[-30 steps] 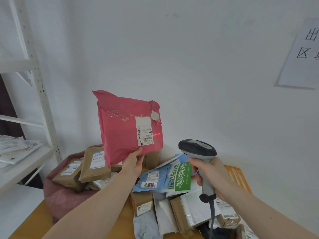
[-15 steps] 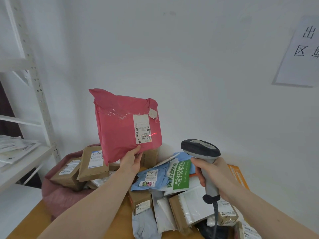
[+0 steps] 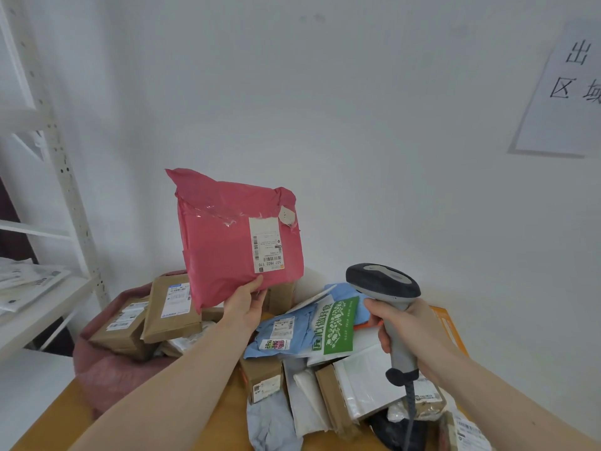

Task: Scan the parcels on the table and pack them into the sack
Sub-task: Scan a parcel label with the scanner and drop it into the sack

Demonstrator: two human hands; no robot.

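L hand pinches the bottom edge of a pink plastic mailer parcel, thumb on the front, fingers behind, holding it upright in the air above the far-left part of the wooden tabletop. Its white shipping label faces the camera, barcode turned sideways. R hand is wrapped tight round the handle of a grey handheld barcode scanner, dark head aimed toward the parcel, coiled cable hanging down from the handle base. Scanner and mailer are apart, not touching.

At the tabletop's left edge sits a dusty-pink fabric sack, mouth open, w/ brown cardboard boxes and a brown paper mailer inside or poking out of it. Centre to right of the tabletop: a loose pile incl. a blue poly bag, a green-and-white printed bag, a small brown carton, white and grey poly bags, an orange envelope near the far-right edge.

White metal shelving stands left; a paper sign w/ black characters hangs on the wall at right.
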